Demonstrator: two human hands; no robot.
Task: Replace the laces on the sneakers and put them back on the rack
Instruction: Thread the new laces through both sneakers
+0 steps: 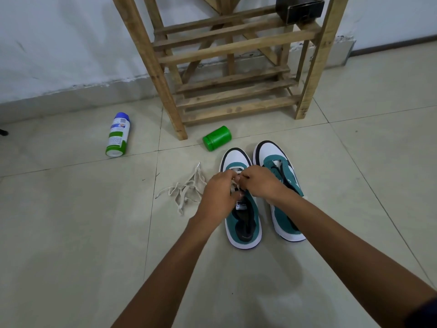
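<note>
A floor of large pale glossy beige tiles [71, 233] with thin dark grout lines fills the lower and middle frame, meeting a white painted wall [59, 43] with a scuffed, grey-stained base across the upper left. At upper right a dark skirting strip [390, 45] runs along the wall's foot, and soft, even light leaves faint reflections on the tiles.

Even, soft indoor light, moderately bright, no glare. Faint diffuse shadows on the floor [71, 233] below the forearms and under the rack [227, 67]. Wide-angle bend at edges: rack posts splay outward. Slightly soft, compressed detail throughout.
</note>
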